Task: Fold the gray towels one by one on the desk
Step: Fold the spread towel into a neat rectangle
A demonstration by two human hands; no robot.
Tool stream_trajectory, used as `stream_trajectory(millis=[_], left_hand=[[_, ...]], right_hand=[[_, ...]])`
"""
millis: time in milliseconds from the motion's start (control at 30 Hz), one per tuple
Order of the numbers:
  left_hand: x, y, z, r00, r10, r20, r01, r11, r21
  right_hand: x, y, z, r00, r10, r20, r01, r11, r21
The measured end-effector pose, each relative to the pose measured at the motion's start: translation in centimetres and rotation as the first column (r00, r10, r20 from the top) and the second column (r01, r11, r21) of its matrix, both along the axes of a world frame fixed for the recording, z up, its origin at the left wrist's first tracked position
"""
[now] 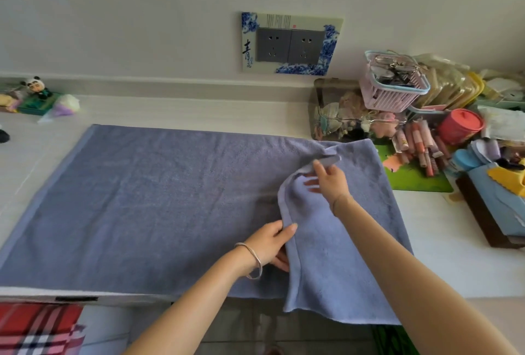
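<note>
Gray towel (159,207) spread flat across the white desk (443,255), its right end raised and turned leftward, with the near part hanging over the desk's front edge. Left hand (270,244) pinches the raised edge between thumb and fingers. Right hand (329,181), motion-blurred, appears to grip the far corner.

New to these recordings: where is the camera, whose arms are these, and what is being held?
No machine here: a person works bare-handed, filmed by one camera on their head, looking down along both arms. A gray towel lies spread on the desk, one corner hanging over the front edge. The left hand, wearing a bracelet, grips the towel's lifted right edge; the right hand pinches that edge farther back. A pink basket and red tub stand at the right.
</note>
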State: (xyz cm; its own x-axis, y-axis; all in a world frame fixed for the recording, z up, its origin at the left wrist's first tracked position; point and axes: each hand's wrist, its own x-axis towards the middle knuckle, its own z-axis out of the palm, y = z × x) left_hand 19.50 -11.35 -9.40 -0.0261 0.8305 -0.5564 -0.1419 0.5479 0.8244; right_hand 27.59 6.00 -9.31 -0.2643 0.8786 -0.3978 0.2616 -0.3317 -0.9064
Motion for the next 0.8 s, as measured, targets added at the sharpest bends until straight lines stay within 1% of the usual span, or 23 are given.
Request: stream_trajectory(millis=[67,100,133,233,333,400,500,633,700,800], left_hand=[[-0.4,-0.3,2.1,0.993,0.021,0.118,-0.024,0.999,0.024],[-0.7,-0.3,3.1,0.987,0.016,0.162,-0.024,0.999,0.044],[-1.5,-0.6,4.3,0.981,0.006,0.194,-0.019,0.998,0.066],[-4.5,-1.5,7.1,0.973,0.01,0.233,-0.039,0.992,0.12],[-8.7,-3.3,8.7,0.97,0.079,0.23,-0.107,0.987,0.116],[-11.5,-4.6,9.3,0.974,0.089,0.209,-0.114,0.988,0.107],[-17.5,-8.1,9.7,0.976,0.095,0.195,-0.118,0.987,0.111],[-25.1,-13.1,10.0,0.965,0.17,0.202,-0.196,0.974,0.114],[-28.7,-15.2,10.3,0.959,0.214,0.183,-0.237,0.965,0.113],[-34.1,-18.5,9.5,0.942,0.307,0.138,-0.32,0.944,0.085]], right_hand=[[-1.0,0.1,2.5,0.995,0.049,0.088,-0.068,0.974,0.218],[-1.6,0.3,3.8,0.991,0.06,0.12,-0.093,0.952,0.293],[-2.7,0.4,5.1,0.989,0.075,0.124,-0.114,0.932,0.344],[-6.5,0.5,8.1,0.984,0.133,0.114,-0.169,0.895,0.413],[-11.4,-0.5,9.7,0.97,0.203,0.13,-0.239,0.884,0.401],[-14.4,-1.5,10.2,0.956,0.265,0.127,-0.293,0.888,0.356],[-21.2,-4.8,10.4,0.93,0.35,0.108,-0.366,0.881,0.301],[-29.9,-8.8,10.6,0.928,0.362,0.089,-0.372,0.882,0.289],[-33.9,-10.3,10.9,0.929,0.365,0.059,-0.366,0.885,0.288],[-40.7,-12.7,9.6,0.913,0.402,0.075,-0.406,0.872,0.274]])
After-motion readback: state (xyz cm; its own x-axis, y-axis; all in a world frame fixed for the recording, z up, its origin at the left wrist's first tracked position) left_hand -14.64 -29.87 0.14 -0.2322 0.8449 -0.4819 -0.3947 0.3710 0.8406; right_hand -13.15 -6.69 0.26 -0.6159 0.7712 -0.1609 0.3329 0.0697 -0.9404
